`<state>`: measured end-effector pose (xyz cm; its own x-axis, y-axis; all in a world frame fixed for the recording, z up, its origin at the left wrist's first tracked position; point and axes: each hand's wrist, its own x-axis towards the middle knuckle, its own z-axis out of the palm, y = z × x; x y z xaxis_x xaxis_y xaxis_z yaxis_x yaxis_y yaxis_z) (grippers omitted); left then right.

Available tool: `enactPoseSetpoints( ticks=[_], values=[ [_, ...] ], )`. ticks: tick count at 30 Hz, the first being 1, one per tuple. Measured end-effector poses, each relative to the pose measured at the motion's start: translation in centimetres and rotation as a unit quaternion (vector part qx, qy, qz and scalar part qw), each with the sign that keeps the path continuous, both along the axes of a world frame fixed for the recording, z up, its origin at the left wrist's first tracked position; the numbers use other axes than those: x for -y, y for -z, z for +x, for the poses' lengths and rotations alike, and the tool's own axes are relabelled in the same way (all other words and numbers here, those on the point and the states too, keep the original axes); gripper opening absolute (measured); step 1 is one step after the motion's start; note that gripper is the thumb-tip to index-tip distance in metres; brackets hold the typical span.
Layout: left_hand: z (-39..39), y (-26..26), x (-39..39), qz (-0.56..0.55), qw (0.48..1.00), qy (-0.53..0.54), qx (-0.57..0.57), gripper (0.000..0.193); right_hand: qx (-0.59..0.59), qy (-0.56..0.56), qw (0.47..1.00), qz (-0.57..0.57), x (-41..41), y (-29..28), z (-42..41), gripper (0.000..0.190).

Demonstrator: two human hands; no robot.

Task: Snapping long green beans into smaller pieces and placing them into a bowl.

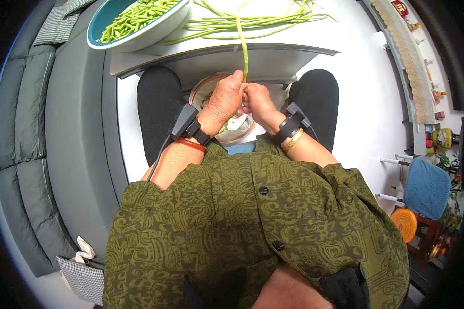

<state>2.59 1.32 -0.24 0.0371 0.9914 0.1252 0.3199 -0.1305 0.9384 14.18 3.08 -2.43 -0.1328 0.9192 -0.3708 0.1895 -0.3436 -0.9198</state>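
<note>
My left hand (pixel 225 96) and my right hand (pixel 258 101) meet between my knees, both closed on the near end of a long green bean (pixel 244 50). The bean runs from my fingers up past the table edge. Below my hands stands a lined waste bin (pixel 237 133) with scraps in it, partly hidden by them. On the white table lie more long green beans (pixel 224 25), whole and loosely bunched. To their left a large bowl (pixel 139 45), white outside and teal inside, holds many short cut bean pieces (pixel 133 19).
The low white table (pixel 154 58) has its near edge just beyond my hands. A grey sofa (pixel 77 96) runs along the left. At the right stand a stool with a blue cover (pixel 427 187) and an orange round object (pixel 404 225). My knees flank the bin.
</note>
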Motion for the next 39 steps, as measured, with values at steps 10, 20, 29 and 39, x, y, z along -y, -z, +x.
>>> enactPoseSetpoints(
  ticks=[10,20,29,39],
  values=[
    [-1.9,0.8,-1.6,-0.172,0.956,0.044,0.235,0.010,-0.375,-0.103,0.906,-0.166,-1.6,1.2,1.6,0.020],
    [-2.6,0.7,-1.1,-0.217,0.892,0.122,0.378,0.019,-0.272,-0.021,0.962,-0.004,-1.7,-0.7,1.7,0.014],
    [-2.3,0.6,-0.3,-0.334,0.836,0.188,0.391,0.026,-0.287,-0.107,0.952,0.004,-2.2,-1.6,1.5,0.017],
    [-1.9,0.5,0.1,-0.355,0.807,0.153,0.446,0.023,-0.308,-0.107,0.945,-0.012,-2.2,-0.9,1.3,0.015]
  ],
)
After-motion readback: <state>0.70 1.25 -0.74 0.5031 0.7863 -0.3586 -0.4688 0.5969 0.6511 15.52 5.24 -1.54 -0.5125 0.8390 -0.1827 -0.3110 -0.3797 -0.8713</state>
